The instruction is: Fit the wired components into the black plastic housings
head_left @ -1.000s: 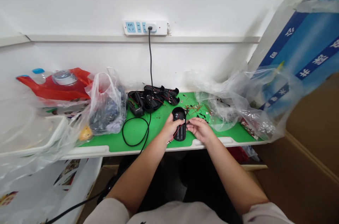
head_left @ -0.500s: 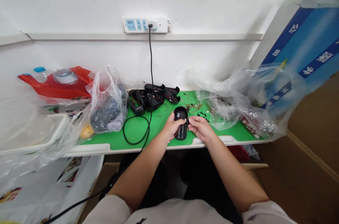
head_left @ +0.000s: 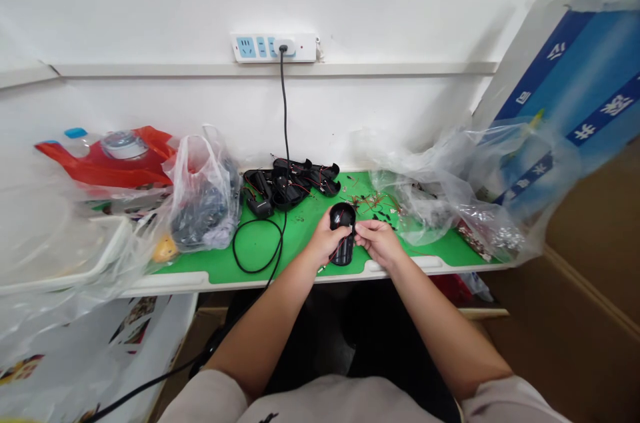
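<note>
A black plastic shell (head_left: 343,252), hollow side up with a rounded far end, is held over the front of the green mat. My left hand (head_left: 324,240) is closed round its left side, thumb laid across the inside. Thin red wires run in and below the shell near that thumb. My right hand (head_left: 377,242) is at the shell's right edge, thumb and fingertips pinched together. Whatever lies between those fingertips is too small to make out. A small pale part shows at the shell's right rim, between the two hands.
Similar black shells with red wires (head_left: 295,183) are heaped at the back. Loose wire bits (head_left: 373,202) lie on the green mat (head_left: 307,220). A black cable (head_left: 285,116) drops from the power strip (head_left: 250,48). Plastic bags (head_left: 200,200) stand left, another bag (head_left: 430,210) right.
The black shell has shifted and tilted slightly, so the red wire now shows across its rounded end. Both hands keep nearly the same place and grip.
</note>
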{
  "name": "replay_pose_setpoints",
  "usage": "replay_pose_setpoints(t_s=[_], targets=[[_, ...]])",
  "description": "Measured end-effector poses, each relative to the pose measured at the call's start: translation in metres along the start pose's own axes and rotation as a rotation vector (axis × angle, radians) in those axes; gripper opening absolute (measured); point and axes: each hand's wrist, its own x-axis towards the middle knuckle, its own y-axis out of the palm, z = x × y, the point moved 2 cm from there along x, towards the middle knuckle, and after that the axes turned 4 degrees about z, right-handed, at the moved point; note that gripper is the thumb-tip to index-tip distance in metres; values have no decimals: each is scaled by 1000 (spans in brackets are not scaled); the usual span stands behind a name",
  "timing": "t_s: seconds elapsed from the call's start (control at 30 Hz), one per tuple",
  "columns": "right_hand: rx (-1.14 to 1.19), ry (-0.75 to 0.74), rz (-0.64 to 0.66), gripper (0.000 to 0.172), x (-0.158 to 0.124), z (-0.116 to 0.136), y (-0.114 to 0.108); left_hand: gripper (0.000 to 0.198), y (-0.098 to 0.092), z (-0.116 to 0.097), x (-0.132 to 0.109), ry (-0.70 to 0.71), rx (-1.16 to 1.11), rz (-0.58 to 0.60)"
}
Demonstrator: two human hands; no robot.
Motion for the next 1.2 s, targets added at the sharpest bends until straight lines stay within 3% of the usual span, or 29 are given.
replay_pose_setpoints(t_s=[0.2,0.57,0.77,0.87,1.03,1.2], targets=[[-15,16,4,25,0,-1,1,48,1,-3,-2,30,54,-41],[22,19,34,20,0,0,1,55,3,-3,-2,-64,-53,-26],[-28,-1,6,24,0,-2,1,49,1,0,-1,66,46,-28],[-157,-57,13,23,-2,-4,4,49,3,-1,-1,100,87,-53],[-664,-280,64,38,-10,-2,15,44,2,-7,-2,218,186,-129],[-843,-377,100,23,-13,-3,20,44,0,-6,0,243,241,-159]])
